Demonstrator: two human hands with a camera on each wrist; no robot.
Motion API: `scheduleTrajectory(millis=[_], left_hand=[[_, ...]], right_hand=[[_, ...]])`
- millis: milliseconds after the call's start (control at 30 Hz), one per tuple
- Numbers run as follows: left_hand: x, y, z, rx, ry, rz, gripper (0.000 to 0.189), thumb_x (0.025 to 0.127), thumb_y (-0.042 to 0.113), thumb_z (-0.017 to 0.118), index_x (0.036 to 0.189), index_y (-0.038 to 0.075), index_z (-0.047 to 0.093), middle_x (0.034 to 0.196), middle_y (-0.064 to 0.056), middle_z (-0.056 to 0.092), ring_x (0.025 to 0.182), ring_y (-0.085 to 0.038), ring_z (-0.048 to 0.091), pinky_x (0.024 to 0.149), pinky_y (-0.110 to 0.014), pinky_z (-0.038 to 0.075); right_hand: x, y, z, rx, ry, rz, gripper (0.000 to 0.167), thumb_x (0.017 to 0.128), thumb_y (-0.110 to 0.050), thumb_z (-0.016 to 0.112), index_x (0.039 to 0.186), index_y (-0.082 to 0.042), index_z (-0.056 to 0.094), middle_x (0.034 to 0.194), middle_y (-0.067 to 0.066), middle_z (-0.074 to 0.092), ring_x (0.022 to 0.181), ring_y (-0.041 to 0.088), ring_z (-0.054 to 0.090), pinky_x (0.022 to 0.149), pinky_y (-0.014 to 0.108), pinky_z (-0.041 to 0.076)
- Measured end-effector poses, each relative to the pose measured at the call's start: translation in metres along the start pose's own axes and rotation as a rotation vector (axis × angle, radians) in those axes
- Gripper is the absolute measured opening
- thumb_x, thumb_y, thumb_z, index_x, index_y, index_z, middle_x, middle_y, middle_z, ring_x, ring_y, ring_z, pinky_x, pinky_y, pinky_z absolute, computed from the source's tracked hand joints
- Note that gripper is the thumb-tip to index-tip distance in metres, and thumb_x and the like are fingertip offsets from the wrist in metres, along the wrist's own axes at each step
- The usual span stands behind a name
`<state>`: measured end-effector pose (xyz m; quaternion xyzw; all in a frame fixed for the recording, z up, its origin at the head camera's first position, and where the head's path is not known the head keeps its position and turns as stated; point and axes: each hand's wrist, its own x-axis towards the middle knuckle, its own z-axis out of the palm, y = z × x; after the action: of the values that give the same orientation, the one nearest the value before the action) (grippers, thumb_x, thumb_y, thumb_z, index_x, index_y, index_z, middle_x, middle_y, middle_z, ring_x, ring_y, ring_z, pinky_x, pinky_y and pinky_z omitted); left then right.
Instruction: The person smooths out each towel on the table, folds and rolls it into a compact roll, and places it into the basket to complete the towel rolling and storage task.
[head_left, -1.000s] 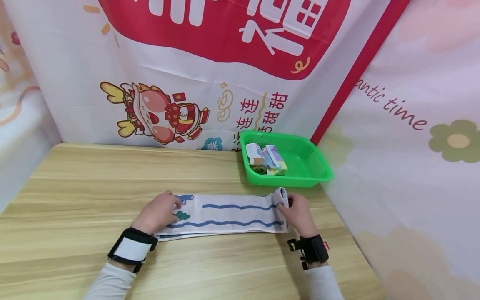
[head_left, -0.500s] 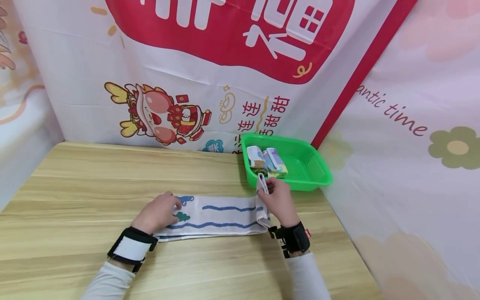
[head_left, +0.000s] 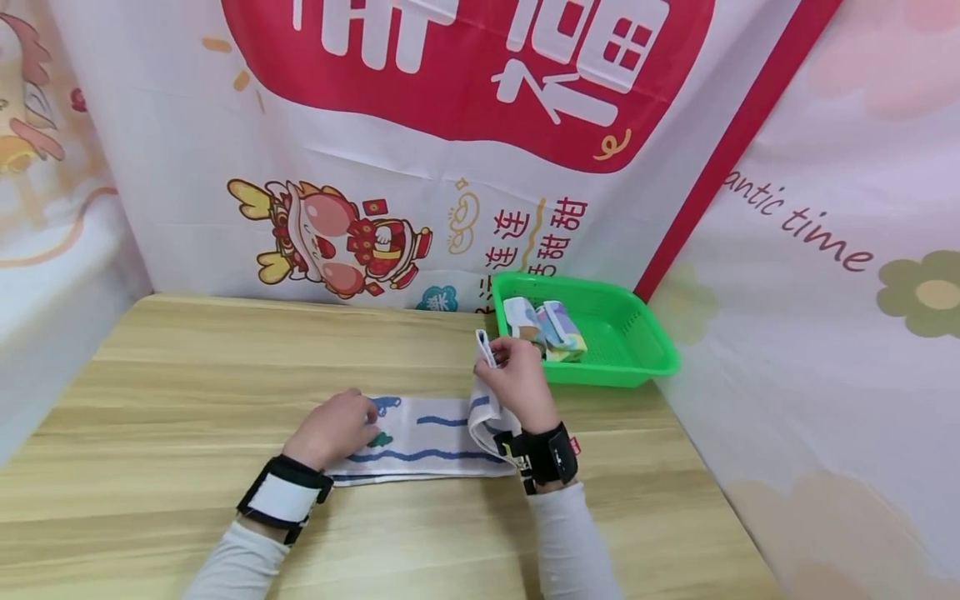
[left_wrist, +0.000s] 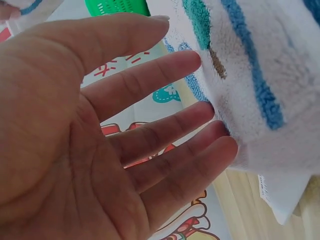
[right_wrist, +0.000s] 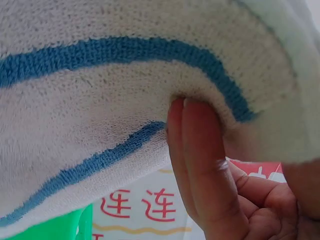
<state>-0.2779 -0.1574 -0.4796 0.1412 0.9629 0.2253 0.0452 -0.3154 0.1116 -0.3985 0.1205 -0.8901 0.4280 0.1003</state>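
Note:
A white towel point(head_left: 431, 462) with wavy blue lines lies on the table as a long folded strip. My left hand point(head_left: 337, 429) rests its fingertips on the strip's left end, beside a green and blue pattern. In the left wrist view the fingers point(left_wrist: 165, 130) are nearly straight and touch the terry cloth. At the other end, my right hand point(head_left: 521, 383) pinches the towel's folded-over right part and holds it up off the table, bent toward the left. The right wrist view shows fingers point(right_wrist: 202, 150) against the cloth, with the thumb mostly hidden.
A green plastic basket point(head_left: 618, 377) stands at the back right of the wooden table point(head_left: 247, 358), just beyond my right hand. Two small folded cloths point(head_left: 562, 333) lie in its left side. Printed fabric point(head_left: 465, 108) hangs behind the table and along its right.
My right hand has moved left, carrying the towel's folded right end over and up, so the flat part is shorter. The left hand stays on the left end.

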Motion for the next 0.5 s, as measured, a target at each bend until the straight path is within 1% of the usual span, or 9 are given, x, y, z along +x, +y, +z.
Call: scheduleTrajectory(millis=[133, 300, 400, 500], left_hand=[[0.002, 0.003, 0.002, 0.007, 0.010, 0.003, 0.021, 0.092, 0.017, 0.072, 0.107, 0.002, 0.076, 0.104, -0.013, 0.067, 0.082, -0.021, 0.057, 0.079, -0.043, 0.056], [0.005, 0.005, 0.002, -0.002, 0.054, 0.020, 0.023, 0.092, 0.016, 0.071, 0.109, 0.001, 0.075, 0.109, -0.015, 0.069, 0.085, -0.022, 0.060, 0.082, -0.047, 0.056], [0.006, 0.007, 0.001, -0.017, 0.101, 0.045, 0.027, 0.093, 0.017, 0.070, 0.114, 0.000, 0.072, 0.114, -0.016, 0.069, 0.093, -0.024, 0.064, 0.085, -0.048, 0.057], [0.009, 0.012, 0.000, -0.063, 0.149, 0.103, 0.036, 0.094, 0.019, 0.071, 0.125, 0.001, 0.067, 0.121, -0.017, 0.066, 0.106, -0.029, 0.065, 0.091, -0.050, 0.056]], right_hand=[[-0.001, -0.006, 0.006, 0.027, 0.003, 0.015, 0.016, 0.084, -0.004, 0.070, 0.100, 0.000, 0.073, 0.083, 0.009, 0.069, 0.072, 0.018, 0.062, 0.061, 0.028, 0.055], [0.000, -0.014, 0.013, 0.046, 0.006, 0.009, 0.016, 0.085, -0.003, 0.071, 0.101, 0.000, 0.073, 0.084, 0.009, 0.069, 0.072, 0.018, 0.061, 0.060, 0.027, 0.054], [0.000, -0.019, 0.020, 0.052, -0.024, 0.004, 0.016, 0.086, -0.004, 0.071, 0.101, -0.001, 0.072, 0.085, 0.009, 0.068, 0.070, 0.017, 0.061, 0.059, 0.027, 0.054], [0.001, -0.022, 0.028, 0.043, -0.068, -0.014, 0.012, 0.086, -0.006, 0.071, 0.097, -0.002, 0.072, 0.083, 0.008, 0.068, 0.069, 0.016, 0.061, 0.058, 0.026, 0.054]])
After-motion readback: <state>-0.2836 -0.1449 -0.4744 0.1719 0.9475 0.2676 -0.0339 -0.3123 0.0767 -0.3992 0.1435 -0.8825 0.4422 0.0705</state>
